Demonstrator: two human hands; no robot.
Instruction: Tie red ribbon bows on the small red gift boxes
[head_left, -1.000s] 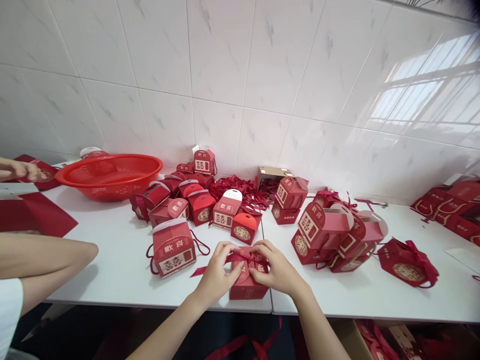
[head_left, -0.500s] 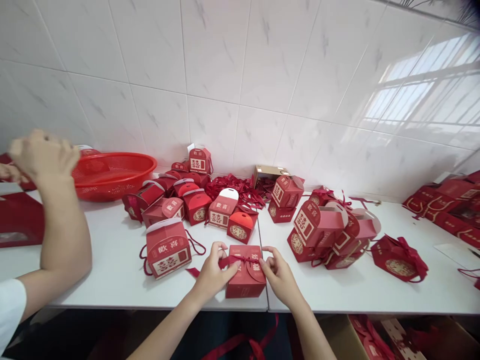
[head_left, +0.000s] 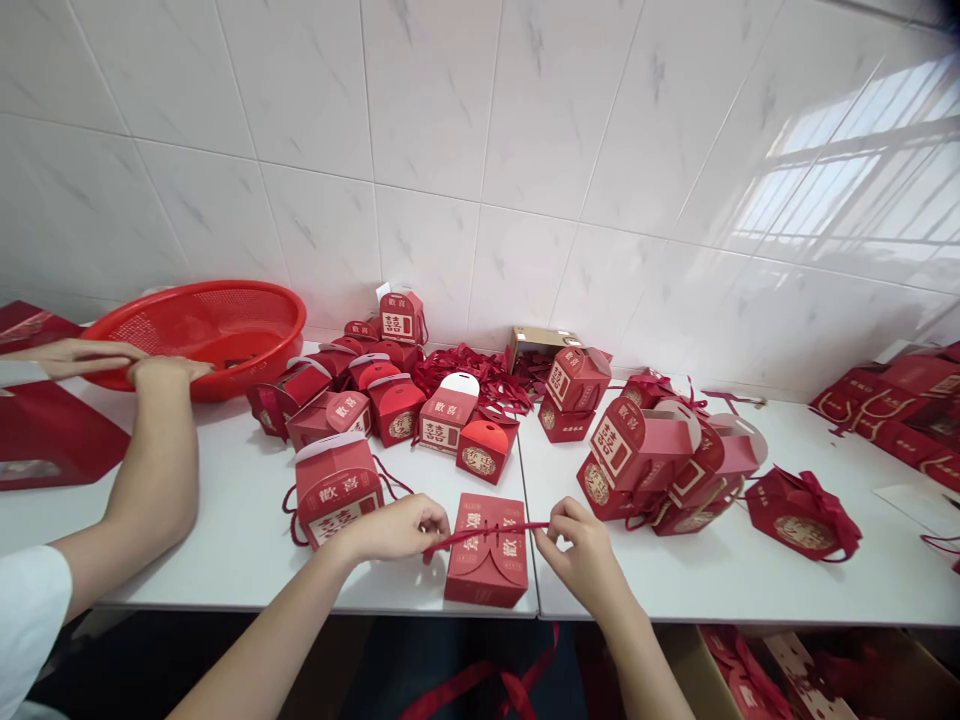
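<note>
A red gift box (head_left: 487, 575) with gold characters lies on the white table near its front edge. A dark red ribbon (head_left: 465, 536) runs through the slots on its top. My left hand (head_left: 411, 527) pinches one ribbon end to the left of the box. On the other side, my right hand (head_left: 576, 545) pinches the opposite end. Between them the ribbon is stretched nearly straight across the top. Just behind my left hand stands a red box with a cord handle (head_left: 339, 480), partly covered by that hand.
Several more red boxes (head_left: 442, 415) stand behind, beside a heap of ribbons (head_left: 480, 375). Stacked boxes (head_left: 637, 455) are on the right. At left, a co-worker's arms (head_left: 161, 430) reach by a red plastic basket (head_left: 285, 340). An open carton (head_left: 720, 680) sits below the table edge.
My hands have moved apart from the box's top, drawing the ribbon out to both sides. The co-worker's raised arm has come down, and the basket's position has shifted.
</note>
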